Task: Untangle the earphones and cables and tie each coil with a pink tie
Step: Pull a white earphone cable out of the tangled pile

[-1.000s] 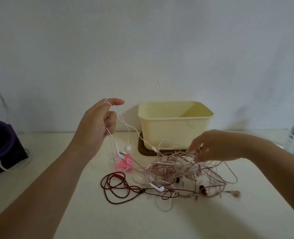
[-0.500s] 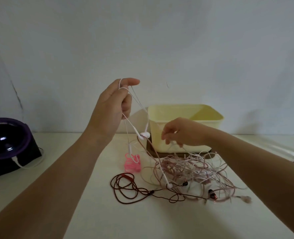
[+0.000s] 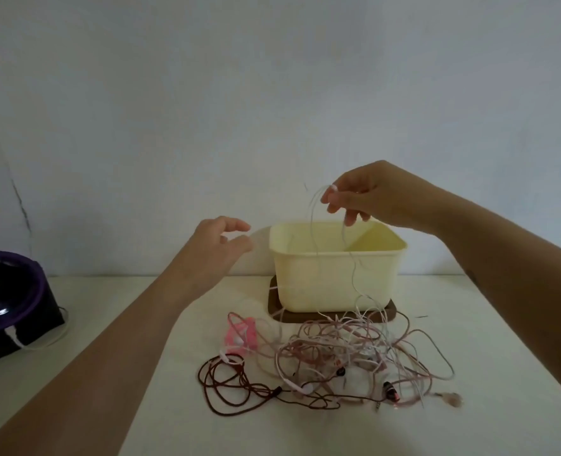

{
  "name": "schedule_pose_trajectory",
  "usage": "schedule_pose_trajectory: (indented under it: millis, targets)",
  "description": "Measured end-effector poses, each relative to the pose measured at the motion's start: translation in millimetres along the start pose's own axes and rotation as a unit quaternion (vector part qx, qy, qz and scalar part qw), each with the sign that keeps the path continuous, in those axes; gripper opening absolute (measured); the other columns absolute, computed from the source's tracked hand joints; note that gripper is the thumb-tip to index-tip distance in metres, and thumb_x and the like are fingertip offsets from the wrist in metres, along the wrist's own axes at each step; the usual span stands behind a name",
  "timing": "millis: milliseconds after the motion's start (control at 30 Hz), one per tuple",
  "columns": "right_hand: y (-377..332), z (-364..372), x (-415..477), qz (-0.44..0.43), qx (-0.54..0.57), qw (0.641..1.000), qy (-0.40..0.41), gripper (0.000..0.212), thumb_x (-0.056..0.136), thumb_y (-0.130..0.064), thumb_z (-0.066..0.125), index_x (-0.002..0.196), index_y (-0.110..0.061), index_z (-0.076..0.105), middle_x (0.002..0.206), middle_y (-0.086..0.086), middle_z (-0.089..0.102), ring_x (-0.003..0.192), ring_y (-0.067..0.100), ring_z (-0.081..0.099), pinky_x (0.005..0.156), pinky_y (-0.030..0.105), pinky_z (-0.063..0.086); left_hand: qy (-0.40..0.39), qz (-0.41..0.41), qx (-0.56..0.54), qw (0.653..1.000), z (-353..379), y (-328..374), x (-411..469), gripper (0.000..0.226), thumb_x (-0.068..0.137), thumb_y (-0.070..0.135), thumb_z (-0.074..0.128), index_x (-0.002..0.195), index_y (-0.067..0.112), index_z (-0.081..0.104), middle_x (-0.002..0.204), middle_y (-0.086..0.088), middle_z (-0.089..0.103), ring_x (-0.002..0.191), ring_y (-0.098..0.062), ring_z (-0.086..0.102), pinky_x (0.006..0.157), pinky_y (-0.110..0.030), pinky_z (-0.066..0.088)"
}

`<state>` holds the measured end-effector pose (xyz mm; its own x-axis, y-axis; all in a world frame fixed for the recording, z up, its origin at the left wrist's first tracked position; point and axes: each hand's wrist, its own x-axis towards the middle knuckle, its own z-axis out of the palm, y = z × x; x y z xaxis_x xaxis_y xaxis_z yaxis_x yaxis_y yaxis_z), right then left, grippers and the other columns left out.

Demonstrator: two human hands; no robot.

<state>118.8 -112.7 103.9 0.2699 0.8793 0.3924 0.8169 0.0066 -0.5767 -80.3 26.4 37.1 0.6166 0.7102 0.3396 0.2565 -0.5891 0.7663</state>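
right hand (image 3: 368, 195) is up over the yellow tub (image 3: 331, 281), pinching a loop of white cable (image 3: 312, 218) that trails down into the tangle (image 3: 348, 350) on the surface (image 3: 486, 373) in front of it. left hand (image 3: 219, 241) hangs loose-fingered, gripping nothing. pink ties (image 3: 242, 334) sit just left of the pile

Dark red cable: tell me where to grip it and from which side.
Pinch the dark red cable at its left loops, coming down from the left with the left hand. They lie flat, clear of the pale tangle; its right end runs into that pile.
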Motion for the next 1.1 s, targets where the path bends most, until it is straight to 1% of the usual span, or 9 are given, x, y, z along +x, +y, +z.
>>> schedule_pose_trajectory:
  millis: [167,300,400,500,633,767,933,1033,1100]
  targets:
    - [-27.4,13.7,-2.5,-0.094,-0.155,0.983,-0.004,0.018,0.089,-0.033,0.062,0.088,-0.018,0.072,0.075,-0.013,0.065,0.062,-0.007,0.054,0.058,0.004,0.038,-0.057,0.088,-0.025,0.994,15.1,34.1,2.7,0.053,0.087,0.048,0.056,0.135,0.032,0.041,0.127,0.02,0.052,0.119,0.004,0.045,0.097,-0.022,0.032]
    - [-33.2,15.8,-1.2,-0.091,-0.114,0.989,0.007,0.017,0.086,-0.033,0.066,0.083,-0.016,0.069,0.063,-0.008,0.061,0.051,-0.001,0.048,0.049,0.01,0.036,-0.071,0.094,-0.101,0.988,17.2,50.2,9.0,0.026,0.092,0.038,0.054,0.115,0.027,0.061,0.082,0.009,0.071,0.086,-0.005,0.066,0.096,-0.034,0.045]
    - [-28.2,11.6,-1.0,-0.075,-0.101,0.992,0.03,0.014,0.085,-0.033,0.067,0.08,-0.02,0.066,0.056,-0.01,0.059,0.043,-0.003,0.045,0.044,0.007,0.033,-0.044,0.1,-0.138,0.984,14.1,50.0,12.7,0.015,0.094,0.027,0.054,0.09,0.021,0.067,0.055,0.004,0.047,0.055,-0.009,0.046,0.081,-0.033,0.054]
    - [-14.1,6.3,0.9,-0.04,-0.1,0.991,0.079,0.008,0.088,-0.026,0.063,0.083,-0.021,0.065,0.055,-0.01,0.058,0.045,-0.004,0.048,0.045,0.006,0.034,0.024,0.089,-0.207,0.974,4.1,48.9,16.4,0.018,0.096,0.021,0.051,0.084,0.019,0.065,0.048,0.011,0.035,0.047,-0.006,0.035,0.062,-0.022,0.048]
    - [12.8,4.7,5.6,0.036,-0.051,0.985,0.158,0.011,0.091,-0.025,0.059,0.088,-0.018,0.067,0.061,-0.007,0.06,0.051,-0.001,0.052,0.052,0.01,0.039,0.106,0.057,-0.406,0.906,-17.0,45.5,26.5,0.019,0.098,0.017,0.047,0.084,0.014,0.06,0.047,0.011,0.031,0.041,-0.005,0.027,0.047,-0.018,0.035]
    - [41.2,14.9,1.7,0.162,0.102,0.981,0.017,0.013,0.093,-0.02,0.059,0.091,-0.012,0.069,0.062,-0.001,0.061,0.057,0.01,0.06,0.07,0.026,0.055,0.144,0.049,-0.512,0.846,-35.4,44.9,36.0,0.021,0.099,0.019,0.046,0.081,0.016,0.058,0.045,0.01,0.029,0.038,-0.004,0.023,0.04,-0.015,0.027]
    - [70.6,31.5,-6.4,0.237,-0.05,0.967,-0.083,0.028,0.098,-0.021,0.049,0.078,-0.011,0.065,0.062,-0.001,0.065,0.047,0.008,0.046,0.042,0.016,0.034,0.188,0.03,-0.591,0.784,-53.8,43.2,41.1,0.021,0.099,0.021,0.045,0.081,0.019,0.055,0.046,0.01,0.027,0.038,-0.005,0.021,0.04,-0.015,0.021]
    - [69.3,33.2,-6.6,0.289,-0.02,0.949,-0.122,0.044,0.103,-0.029,0.033,0.076,-0.008,0.061,0.06,0.002,0.067,0.041,0.01,0.046,0.042,0.02,0.026,0.181,0.027,-0.595,0.782,-49.2,42.7,42.7,0.021,0.099,0.023,0.044,0.084,0.021,0.059,0.05,0.01,0.034,0.039,-0.004,0.022,0.04,-0.015,0.021]
    - [59.0,29.8,-2.3,0.27,0.014,0.959,-0.084,0.049,0.103,-0.03,0.03,0.074,-0.008,0.062,0.061,0.002,0.068,0.041,0.009,0.045,0.044,0.02,0.028,0.159,0.033,-0.575,0.802,-40.8,43.7,42.4,0.02,0.1,0.024,0.045,0.089,0.022,0.061,0.053,0.009,0.037,0.04,-0.004,0.022,0.041,-0.014,0.021]
